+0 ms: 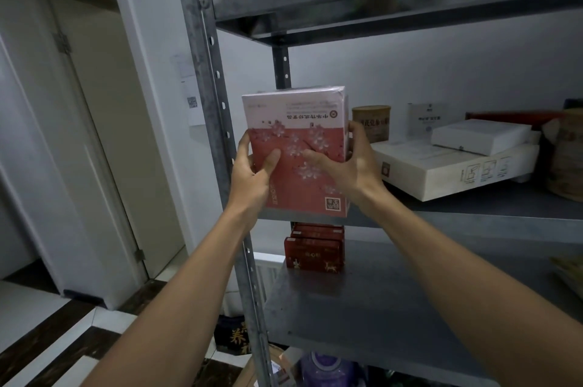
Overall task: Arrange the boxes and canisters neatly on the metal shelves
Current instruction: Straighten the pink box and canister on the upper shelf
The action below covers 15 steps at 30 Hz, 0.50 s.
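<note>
The pink-and-white box [295, 134] stands upright, long axis vertical, its printed face toward the camera and its text inverted, at the left front edge of the middle shelf [473, 213]. The left hand [252, 172] grasps its left edge and the right hand [344, 162] its right edge, with both thumbs on the front face.

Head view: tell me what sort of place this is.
Likely a home storage corner: metal shelving holding a flat white box and a brown canister, a pink box held at its edge, an interior door alongside.
</note>
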Each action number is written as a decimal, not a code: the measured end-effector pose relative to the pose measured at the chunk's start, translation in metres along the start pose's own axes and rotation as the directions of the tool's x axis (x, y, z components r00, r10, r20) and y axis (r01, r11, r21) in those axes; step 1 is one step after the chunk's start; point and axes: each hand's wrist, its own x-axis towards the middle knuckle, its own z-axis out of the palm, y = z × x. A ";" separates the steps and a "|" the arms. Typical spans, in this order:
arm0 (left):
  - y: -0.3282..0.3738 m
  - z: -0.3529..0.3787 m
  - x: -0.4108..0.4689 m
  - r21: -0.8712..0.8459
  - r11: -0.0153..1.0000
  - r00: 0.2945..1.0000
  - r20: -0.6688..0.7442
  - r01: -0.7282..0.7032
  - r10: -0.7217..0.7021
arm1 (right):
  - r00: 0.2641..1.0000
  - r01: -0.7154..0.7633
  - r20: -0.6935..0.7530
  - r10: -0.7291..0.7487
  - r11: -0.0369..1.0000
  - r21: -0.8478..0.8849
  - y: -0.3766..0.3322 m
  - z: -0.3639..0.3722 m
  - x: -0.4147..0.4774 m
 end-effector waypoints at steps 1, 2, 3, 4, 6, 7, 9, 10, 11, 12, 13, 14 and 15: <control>0.000 0.000 0.000 -0.014 1.000 1.000 0.017 -0.001 0.001 | 1.000 -0.006 -0.004 0.006 1.000 0.004 0.000 0.000 -0.002; 0.001 0.000 -0.001 -0.020 1.000 0.999 0.031 -0.007 0.007 | 1.000 -0.011 -0.008 0.011 1.000 0.009 0.001 0.000 -0.003; 0.001 0.001 -0.001 -0.019 1.000 0.999 0.044 -0.013 0.014 | 1.000 -0.014 -0.009 0.014 1.000 0.009 0.001 -0.002 -0.005; 0.002 0.002 -0.001 -0.018 1.000 0.998 0.058 -0.019 0.020 | 1.000 -0.017 -0.009 0.017 1.000 0.008 0.000 -0.004 -0.006; 0.003 0.003 -0.001 -0.018 0.999 0.996 0.085 -0.028 0.029 | 1.000 -0.020 -0.012 0.020 1.000 0.006 -0.006 -0.009 -0.008; 0.004 0.005 -0.002 -0.020 0.999 0.994 0.100 -0.032 0.034 | 1.000 -0.019 -0.018 0.019 1.000 0.005 -0.008 -0.012 -0.010; 0.006 0.009 -0.006 -0.032 0.999 0.991 0.127 -0.036 0.040 | 0.999 -0.018 -0.044 0.018 1.000 0.004 -0.011 -0.019 -0.015; 0.007 0.011 -0.009 -0.035 0.999 0.989 0.139 -0.039 0.043 | 0.998 -0.020 -0.061 0.021 1.000 0.004 -0.011 -0.023 -0.018; 0.007 0.012 -0.012 -0.040 0.998 0.988 0.148 -0.040 0.046 | 0.996 -0.028 -0.080 0.028 1.000 0.007 -0.012 -0.026 -0.023; 0.008 0.014 -0.016 -0.052 0.998 0.986 0.156 -0.043 0.051 | 0.994 -0.038 -0.099 0.039 0.999 0.012 -0.014 -0.030 -0.027; 0.009 0.016 -0.021 -0.063 0.997 0.985 0.167 -0.043 0.053 | 0.992 -0.047 -0.116 0.048 0.999 0.013 -0.015 -0.034 -0.033; 0.011 0.017 -0.026 -0.073 0.997 0.982 0.183 -0.040 0.052 | 0.990 -0.054 -0.132 0.055 0.999 0.010 -0.017 -0.037 -0.039; 0.011 0.019 -0.032 -0.084 0.996 0.978 0.203 -0.036 0.053 | 0.987 -0.060 -0.148 0.059 0.998 0.001 -0.019 -0.041 -0.047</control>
